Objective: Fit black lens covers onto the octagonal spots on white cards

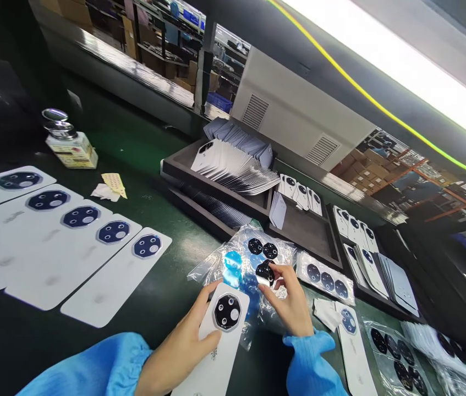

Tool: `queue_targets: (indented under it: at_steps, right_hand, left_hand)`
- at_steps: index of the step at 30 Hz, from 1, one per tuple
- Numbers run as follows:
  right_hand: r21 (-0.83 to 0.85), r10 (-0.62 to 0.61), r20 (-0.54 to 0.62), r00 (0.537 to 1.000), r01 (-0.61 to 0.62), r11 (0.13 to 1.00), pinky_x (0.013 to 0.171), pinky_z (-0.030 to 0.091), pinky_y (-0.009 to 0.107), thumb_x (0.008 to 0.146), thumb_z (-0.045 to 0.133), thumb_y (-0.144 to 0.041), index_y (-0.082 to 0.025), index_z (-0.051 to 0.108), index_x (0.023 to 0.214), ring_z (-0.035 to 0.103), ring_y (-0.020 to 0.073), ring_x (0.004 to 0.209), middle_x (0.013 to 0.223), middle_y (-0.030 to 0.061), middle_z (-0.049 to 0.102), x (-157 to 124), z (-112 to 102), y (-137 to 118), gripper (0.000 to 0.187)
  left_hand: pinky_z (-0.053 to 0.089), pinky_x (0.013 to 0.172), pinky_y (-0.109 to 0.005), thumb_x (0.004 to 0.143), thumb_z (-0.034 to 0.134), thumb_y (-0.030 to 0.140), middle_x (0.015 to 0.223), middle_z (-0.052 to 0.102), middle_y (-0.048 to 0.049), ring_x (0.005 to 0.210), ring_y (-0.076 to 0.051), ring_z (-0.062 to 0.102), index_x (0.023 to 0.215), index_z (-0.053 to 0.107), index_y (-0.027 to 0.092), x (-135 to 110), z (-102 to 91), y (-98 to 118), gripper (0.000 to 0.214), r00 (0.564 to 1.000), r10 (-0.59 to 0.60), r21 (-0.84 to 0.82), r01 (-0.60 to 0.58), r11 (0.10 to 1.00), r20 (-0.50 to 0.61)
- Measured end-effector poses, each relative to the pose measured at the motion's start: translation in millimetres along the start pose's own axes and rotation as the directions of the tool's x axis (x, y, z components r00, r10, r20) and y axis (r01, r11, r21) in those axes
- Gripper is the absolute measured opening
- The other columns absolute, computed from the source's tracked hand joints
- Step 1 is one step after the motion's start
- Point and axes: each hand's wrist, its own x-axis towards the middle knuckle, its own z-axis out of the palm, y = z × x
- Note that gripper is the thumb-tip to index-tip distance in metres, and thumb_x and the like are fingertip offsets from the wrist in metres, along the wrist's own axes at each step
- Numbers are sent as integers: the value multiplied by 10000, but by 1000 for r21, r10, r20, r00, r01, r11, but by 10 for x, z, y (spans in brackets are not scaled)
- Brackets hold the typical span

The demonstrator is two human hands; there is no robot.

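Note:
My left hand [185, 341] is closed around a white phone back panel [220, 349], thumb on its face. A black round camera plate [227, 312] with several ring openings sits at the panel's top. Between thumb and fingers, my right hand [292, 300] pinches a black camera lens cover [264, 273], partly shiny white along its lower side. Beneath that cover lies a clear plastic bag [216, 258] with blue film pieces [233, 260]. Two black lens covers [263, 248] rest on the bag just beyond my right fingers.
Several white back panels [104, 286] lie overlapping at left. Behind them stand a pump bottle [71, 148] and a yellow sticker sheet [114, 183]. Dark trays [216, 181] of panels fill the back. On the right are a pack of lens covers [327, 279] and crumpled white paper [327, 313].

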Motion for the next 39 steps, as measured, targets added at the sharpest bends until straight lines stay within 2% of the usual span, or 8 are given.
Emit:
queue_targets:
  at_steps: [4,7,9,14,21,27,39]
  right_hand:
    - [15,-24,-17,1000,25,1000,676,503,311,825,606,-337,-244,552,1126,516,149,672,890,18,530,-115,75,72,320]
    - [8,-44,-113,993,45,999,687,505,324,818,603,-333,-251,566,1116,531,167,713,889,22,537,-142,131,117,311]
    - [0,-63,-150,987,64,998,703,510,330,819,601,-323,-257,562,1120,546,178,752,902,25,541,-143,152,133,310]
    - [-69,-103,-106,989,96,993,740,525,355,835,591,-285,-248,523,1135,571,196,838,973,49,533,-137,140,123,309]
    - [-154,-148,-121,981,129,980,682,539,335,856,555,-276,-249,497,1152,576,196,834,985,55,516,-134,121,103,303]
    - [-197,-143,-92,985,123,973,676,545,352,866,545,-294,-255,485,1164,581,203,830,993,61,511,-140,109,128,307]
    - [-181,-158,-91,983,140,974,660,545,332,879,534,-296,-251,496,1139,578,200,824,980,59,515,-130,108,130,266]
  left_hand:
    - [447,907,-311,736,489,172,1290,572,-67,1134,-256,558,1428,213,227,81,31,25,747,999,-7,33,6,999,38]
    - [466,847,-310,750,500,192,1237,606,-65,1010,-245,618,1434,185,233,122,44,13,755,998,-26,-6,27,1000,65]
    - [469,824,-308,756,515,218,1232,608,-65,1002,-246,618,1434,173,233,138,45,2,760,996,-38,-29,40,999,78]
    - [474,798,-307,775,542,281,1214,614,-58,1006,-251,620,1422,193,246,152,42,9,736,993,-77,-61,83,995,88]
    - [477,771,-306,781,556,300,1155,633,-60,981,-259,624,1409,200,237,161,42,-3,725,992,-71,-74,79,994,100]
    - [477,729,-286,791,554,289,1146,638,-48,867,-223,643,1406,224,251,154,39,4,699,993,-74,-78,81,994,96]
    - [481,710,-294,735,551,273,1130,640,-40,849,-219,643,1392,251,270,169,52,15,722,991,-87,-130,100,987,101]
